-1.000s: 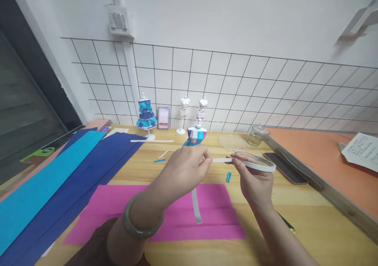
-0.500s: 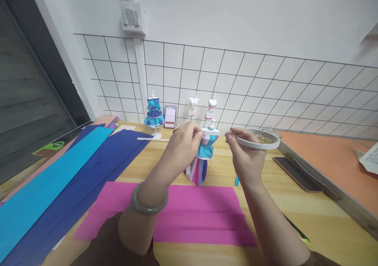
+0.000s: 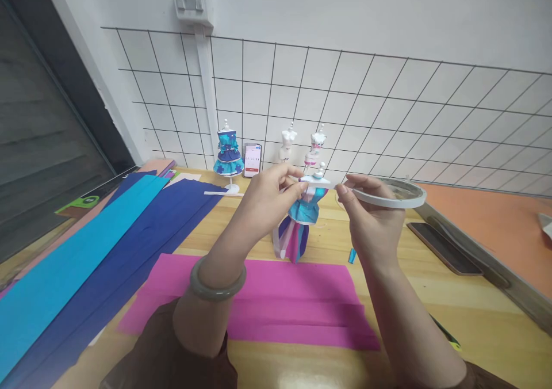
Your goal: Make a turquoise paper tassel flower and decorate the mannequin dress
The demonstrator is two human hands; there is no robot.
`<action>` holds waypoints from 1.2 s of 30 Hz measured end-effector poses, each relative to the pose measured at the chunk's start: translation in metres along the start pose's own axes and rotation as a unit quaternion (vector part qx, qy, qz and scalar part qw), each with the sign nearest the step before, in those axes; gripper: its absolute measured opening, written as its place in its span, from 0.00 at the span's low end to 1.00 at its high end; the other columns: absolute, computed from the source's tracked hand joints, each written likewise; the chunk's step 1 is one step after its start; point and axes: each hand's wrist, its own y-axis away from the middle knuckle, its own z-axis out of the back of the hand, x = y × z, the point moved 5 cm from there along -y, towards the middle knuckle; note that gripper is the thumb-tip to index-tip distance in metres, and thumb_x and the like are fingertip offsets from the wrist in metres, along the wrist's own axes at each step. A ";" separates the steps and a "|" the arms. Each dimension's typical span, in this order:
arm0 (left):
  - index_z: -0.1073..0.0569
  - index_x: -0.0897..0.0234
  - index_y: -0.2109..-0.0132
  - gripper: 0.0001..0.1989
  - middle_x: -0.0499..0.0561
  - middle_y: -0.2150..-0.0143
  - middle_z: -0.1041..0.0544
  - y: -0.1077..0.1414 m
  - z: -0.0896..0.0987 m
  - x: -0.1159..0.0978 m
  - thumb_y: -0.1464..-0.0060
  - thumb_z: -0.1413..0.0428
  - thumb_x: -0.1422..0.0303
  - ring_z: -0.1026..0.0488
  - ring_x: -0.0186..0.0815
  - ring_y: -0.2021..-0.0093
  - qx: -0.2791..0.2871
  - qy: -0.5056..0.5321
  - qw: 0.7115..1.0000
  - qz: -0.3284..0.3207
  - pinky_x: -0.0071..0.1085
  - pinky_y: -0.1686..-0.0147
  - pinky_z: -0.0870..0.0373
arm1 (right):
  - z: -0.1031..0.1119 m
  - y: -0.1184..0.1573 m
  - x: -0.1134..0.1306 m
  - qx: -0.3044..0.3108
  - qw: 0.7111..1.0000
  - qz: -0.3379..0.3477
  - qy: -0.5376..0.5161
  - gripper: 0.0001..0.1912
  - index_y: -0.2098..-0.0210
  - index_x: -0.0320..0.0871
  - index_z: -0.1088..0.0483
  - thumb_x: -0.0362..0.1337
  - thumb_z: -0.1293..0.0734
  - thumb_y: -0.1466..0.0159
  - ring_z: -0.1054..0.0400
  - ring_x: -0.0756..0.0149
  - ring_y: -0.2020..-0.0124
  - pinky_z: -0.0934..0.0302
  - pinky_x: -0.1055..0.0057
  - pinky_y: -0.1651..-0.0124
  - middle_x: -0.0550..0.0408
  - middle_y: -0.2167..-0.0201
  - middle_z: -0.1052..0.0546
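My right hand (image 3: 377,228) grips a roll of white tape (image 3: 411,200), held nearly flat with its rim toward me. A short strip of the tape (image 3: 333,186) runs leftward from its thumb to my left hand (image 3: 265,208), whose thumb and index finger pinch the end. Just behind the strip stands a small white dress form (image 3: 321,170). It wears a blue bodice (image 3: 304,210) and a long skirt (image 3: 293,242) with pink, purple and white panels. My fingers partly cover the bodice top.
Magenta paper (image 3: 297,314) lies in front, with dark blue (image 3: 172,222) and light blue sheets (image 3: 77,268) on the left. Behind stand a dressed form (image 3: 228,153), a phone timer (image 3: 252,160) and two white forms (image 3: 288,141). A dark phone (image 3: 444,248) lies right.
The view has tilted down slightly, so the background sits higher. Both hands, with the tape between them, have shifted a little right and up in the picture.
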 end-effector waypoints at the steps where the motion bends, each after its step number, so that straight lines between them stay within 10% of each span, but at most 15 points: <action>1: 0.29 0.64 0.61 0.08 0.48 0.69 0.25 0.000 0.000 -0.001 0.46 0.51 0.69 0.28 0.30 0.67 0.005 -0.001 1.000 -0.002 0.26 0.66 0.33 | 0.000 0.000 0.001 -0.002 1.000 0.003 -0.001 0.10 0.62 0.45 0.30 0.34 0.32 0.45 0.34 0.66 0.65 0.38 0.65 0.61 0.55 0.67 0.29; 26: 0.23 0.64 0.67 0.09 0.46 0.72 0.23 0.010 0.009 -0.021 0.48 0.47 0.67 0.29 0.29 0.70 -0.138 -0.044 0.988 -0.053 0.25 0.68 0.32 | 0.013 0.003 0.035 -0.035 0.976 0.130 0.171 0.09 0.63 0.45 0.30 0.34 0.32 0.44 0.32 0.64 0.64 0.38 0.59 0.56 0.55 0.67 0.26; 36: 0.23 0.63 0.70 0.10 0.46 0.72 0.23 0.011 0.007 -0.019 0.48 0.48 0.66 0.27 0.31 0.69 -0.087 0.003 0.996 -0.030 0.24 0.69 0.32 | 0.012 0.000 0.028 -0.031 0.995 0.006 -0.094 0.12 0.60 0.44 0.30 0.34 0.31 0.45 0.28 0.66 0.67 0.33 0.62 0.60 0.54 0.64 0.23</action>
